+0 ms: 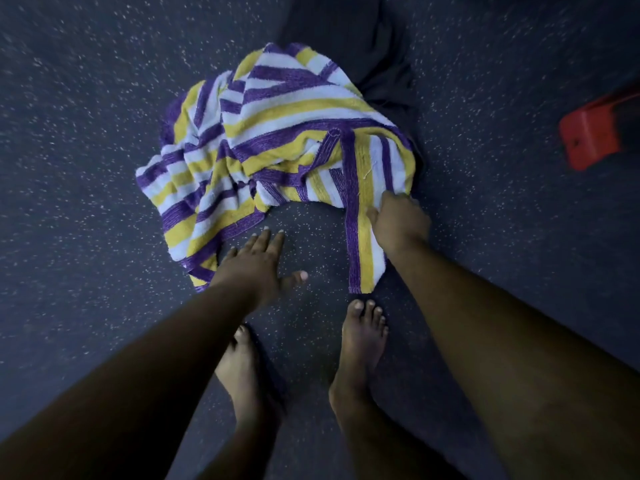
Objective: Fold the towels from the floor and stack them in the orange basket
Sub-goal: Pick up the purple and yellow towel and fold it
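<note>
A crumpled towel [277, 140] with purple, yellow and white stripes lies on the dark speckled floor in the middle of the view. My right hand [398, 223] grips its near right edge, and a strip of the towel hangs down beside that hand. My left hand [258, 263] is stretched out with straight, spread fingers just in front of the towel's near left corner, holding nothing. At the right edge, a corner of the orange basket [592, 136] shows.
A dark cloth [363, 46] lies on the floor behind the striped towel, partly under it. My two bare feet [360, 344] stand just below the hands. Speckled floor [86, 116] stretches to the left and right.
</note>
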The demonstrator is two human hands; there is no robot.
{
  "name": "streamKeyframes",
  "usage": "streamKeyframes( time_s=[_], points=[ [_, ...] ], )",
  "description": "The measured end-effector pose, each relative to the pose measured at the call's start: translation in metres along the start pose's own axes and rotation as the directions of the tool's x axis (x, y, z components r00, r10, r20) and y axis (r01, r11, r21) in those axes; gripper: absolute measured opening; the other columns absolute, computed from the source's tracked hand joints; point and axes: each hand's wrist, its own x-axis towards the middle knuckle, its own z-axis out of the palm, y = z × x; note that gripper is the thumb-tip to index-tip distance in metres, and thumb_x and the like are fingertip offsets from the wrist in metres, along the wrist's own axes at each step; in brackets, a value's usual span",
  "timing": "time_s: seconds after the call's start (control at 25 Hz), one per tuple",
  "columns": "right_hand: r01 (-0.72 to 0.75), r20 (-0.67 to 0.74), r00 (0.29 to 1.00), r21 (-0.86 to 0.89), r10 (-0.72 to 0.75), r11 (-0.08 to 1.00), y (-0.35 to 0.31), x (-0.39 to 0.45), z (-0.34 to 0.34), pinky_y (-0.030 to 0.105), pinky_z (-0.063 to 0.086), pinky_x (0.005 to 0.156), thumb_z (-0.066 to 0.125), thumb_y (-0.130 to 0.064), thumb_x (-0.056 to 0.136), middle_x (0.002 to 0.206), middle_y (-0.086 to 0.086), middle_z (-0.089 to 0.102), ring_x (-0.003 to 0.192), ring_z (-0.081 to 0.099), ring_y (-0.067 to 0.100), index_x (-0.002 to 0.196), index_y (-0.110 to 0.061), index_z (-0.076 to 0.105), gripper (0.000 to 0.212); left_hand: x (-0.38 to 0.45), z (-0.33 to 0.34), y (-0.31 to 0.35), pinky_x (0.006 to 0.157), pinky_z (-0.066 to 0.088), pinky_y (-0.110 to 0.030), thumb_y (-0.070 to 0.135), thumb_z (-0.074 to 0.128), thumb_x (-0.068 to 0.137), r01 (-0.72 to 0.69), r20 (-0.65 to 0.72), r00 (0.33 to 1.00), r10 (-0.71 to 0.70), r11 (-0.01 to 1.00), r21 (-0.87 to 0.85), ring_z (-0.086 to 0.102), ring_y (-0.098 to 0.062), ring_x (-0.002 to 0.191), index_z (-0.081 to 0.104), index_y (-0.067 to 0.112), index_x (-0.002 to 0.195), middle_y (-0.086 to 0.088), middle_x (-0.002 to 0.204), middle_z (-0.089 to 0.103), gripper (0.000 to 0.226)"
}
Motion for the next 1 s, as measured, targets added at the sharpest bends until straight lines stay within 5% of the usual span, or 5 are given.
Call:
streamKeyframes(
  time_s=[0.08,0.28,0.48,0.64,1.0],
  points=[
    [0.001,-0.02,1.0,0.051,0.0,0.999,-0.007,0.005,-0.002,0.041,0.05,0.079,0.054,-0.057,0.097,0.112,0.012,0.065,0.108,0.062,0.034,0.113,-0.013,0.061,0.048,0.005,-0.003,0.0,0.126,0.01,-0.049,0.087,0.027,0.085,0.001,-0.01,1.0,-0.001,1.0,0.008,-0.001,-0.022,0.158,-0.006,0.029,0.163,-0.002,0.171,-0.008,0.102],
    [-0.015,-0.052,0.999,0.015,0.016,1.0,-0.011,0.01,0.006,0.043,0.05,0.082,0.049,-0.017,0.104,0.11,0.012,0.07,0.107,0.064,0.033,0.11,-0.013,0.067,0.019,0.013,-0.007,0.002,0.126,0.01,-0.05,0.087,0.025,0.085,-0.004,-0.012,1.0,0.004,1.0,0.025,-0.003,-0.022,0.158,-0.009,0.029,0.162,-0.002,0.171,-0.011,0.102],
    [0.088,-0.039,0.995,0.023,-0.087,0.996,0.01,-0.063,-0.026,0.04,0.049,0.077,0.054,-0.029,0.103,0.115,0.013,0.064,0.104,0.062,0.034,0.115,-0.012,0.061,0.022,-0.036,-0.035,0.017,0.126,0.01,-0.051,0.086,0.025,0.086,0.008,-0.014,1.0,-0.007,0.999,0.053,-0.003,-0.022,0.158,-0.009,0.027,0.162,-0.003,0.171,-0.01,0.102],
    [0.154,-0.084,0.987,0.216,-0.139,0.964,0.016,-0.157,-0.103,0.039,0.043,0.077,0.052,-0.024,0.098,0.112,0.015,0.064,0.102,0.057,0.037,0.115,-0.009,0.061,0.024,-0.126,-0.09,0.044,0.126,0.009,-0.051,0.084,0.027,0.088,-0.018,-0.029,0.999,0.02,0.996,0.086,-0.006,-0.022,0.158,-0.011,0.025,0.162,-0.004,0.171,-0.011,0.101],
    [-0.106,-0.061,0.986,0.481,0.154,0.87,0.018,-0.427,-0.309,0.039,0.046,0.077,0.052,-0.03,0.094,0.106,0.009,0.064,0.1,0.059,0.033,0.091,-0.015,0.056,0.016,-0.401,-0.221,0.117,0.126,0.004,-0.05,0.082,0.031,0.09,-0.159,-0.056,0.981,0.183,0.943,0.293,-0.009,-0.024,0.158,-0.01,0.024,0.162,-0.005,0.17,-0.015,0.101]
  ],
)
